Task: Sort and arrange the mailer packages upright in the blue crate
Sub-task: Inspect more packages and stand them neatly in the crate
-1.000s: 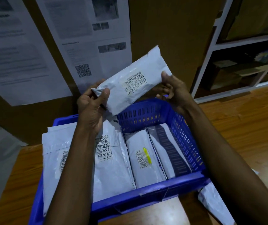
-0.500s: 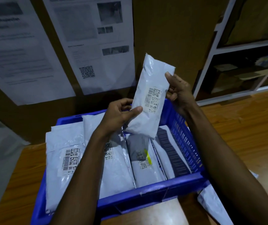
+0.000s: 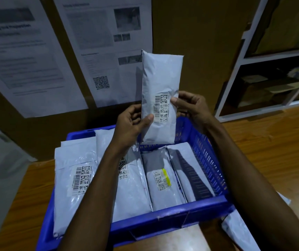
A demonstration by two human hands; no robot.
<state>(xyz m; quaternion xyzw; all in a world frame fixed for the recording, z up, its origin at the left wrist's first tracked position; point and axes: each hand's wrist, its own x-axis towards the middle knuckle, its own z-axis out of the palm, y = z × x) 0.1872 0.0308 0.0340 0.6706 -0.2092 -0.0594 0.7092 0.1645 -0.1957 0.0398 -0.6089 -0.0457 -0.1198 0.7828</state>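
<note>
A narrow white mailer (image 3: 160,77) with a barcode label stands upright in the air above the far end of the blue crate (image 3: 165,217). My left hand (image 3: 129,125) grips its lower left edge, thumb on the label. My right hand (image 3: 192,107) pinches its right edge at label height. Inside the crate several white mailers lean side by side: a wide one (image 3: 74,180) at the left, a labelled one with a yellow mark (image 3: 160,180) in the middle, a plain one (image 3: 190,171) at the right.
The crate sits on a wooden table (image 3: 271,151). Another white mailer (image 3: 235,230) lies on the table beside the crate's near right corner. Printed sheets (image 3: 98,51) hang on the brown wall behind. A white shelf unit (image 3: 239,69) stands at the right.
The held mailer turned from lying slanted to fully upright and rose a little. My left hand shifted right along it to the lower edge; my right hand slid down to the label.
</note>
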